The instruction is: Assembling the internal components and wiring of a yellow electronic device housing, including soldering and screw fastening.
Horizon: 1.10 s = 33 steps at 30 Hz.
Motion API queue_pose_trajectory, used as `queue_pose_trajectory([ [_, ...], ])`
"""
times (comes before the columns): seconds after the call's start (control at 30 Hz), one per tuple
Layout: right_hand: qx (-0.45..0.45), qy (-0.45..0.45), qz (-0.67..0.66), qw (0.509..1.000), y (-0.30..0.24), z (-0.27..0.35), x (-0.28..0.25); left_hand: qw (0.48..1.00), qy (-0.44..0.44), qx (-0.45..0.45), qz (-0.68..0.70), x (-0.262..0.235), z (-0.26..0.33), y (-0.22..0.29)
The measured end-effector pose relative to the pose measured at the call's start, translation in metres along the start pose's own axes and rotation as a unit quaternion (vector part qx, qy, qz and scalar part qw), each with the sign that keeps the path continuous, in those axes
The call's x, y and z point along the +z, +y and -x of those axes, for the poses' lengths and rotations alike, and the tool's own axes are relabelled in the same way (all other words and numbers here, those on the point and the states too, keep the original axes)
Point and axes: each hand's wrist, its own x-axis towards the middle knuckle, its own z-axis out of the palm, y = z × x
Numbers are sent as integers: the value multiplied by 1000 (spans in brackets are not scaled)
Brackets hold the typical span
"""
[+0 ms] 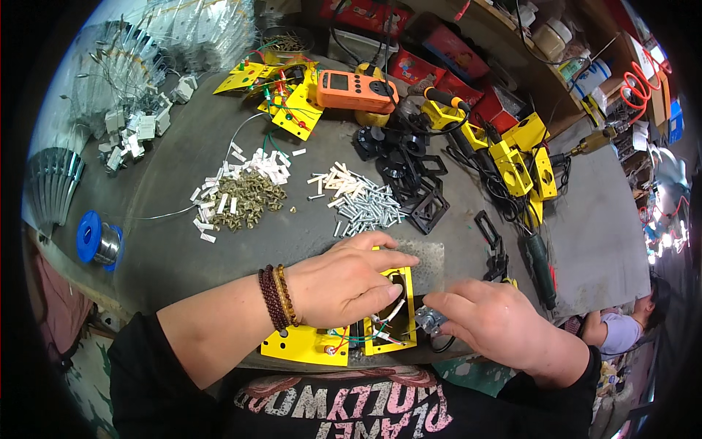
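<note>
A yellow open box [409,282] with wires inside stands at the bench's near edge. My left hand [351,282] lies over it from the left, gripping it, fingers across the far rim and thumb at the opening by a white-sleeved wire [395,311]. Beside the box, partly under my left wrist, is a yellow panel [300,345], joined to it by thin red and green wires. At the box's right side my right hand [490,322] pinches a small translucent grey part [430,320]. The part's exact kind cannot be made out, and a dark cable shows below it.
Beyond my hands lie piles of silver screws [369,212], brass-coloured pieces [252,201] and white blocks [263,167]. Black frames [428,208], a soldering iron [540,267] and yellow housings [512,168] are at right. An orange meter [355,91] stands behind; a blue solder spool [91,238] sits left.
</note>
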Motion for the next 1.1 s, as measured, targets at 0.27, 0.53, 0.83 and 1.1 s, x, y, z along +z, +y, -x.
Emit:
queue_pose_trajectory([
  [0.27,83,-86,-198,973,9,1,-3,1000,0,-1,-2,1,-1,-1],
  [0.53,170,-164,-163,958,3,-15,-9,1000,10,-1,-3,2,-1,-2],
  [0.83,-156,53,9,986,8,-11,17,999,1,6,-47,3,-1,0],
  [1.1,-77,222,-169,957,-7,-16,53,999,23,1,-24,4,-1,-1],
])
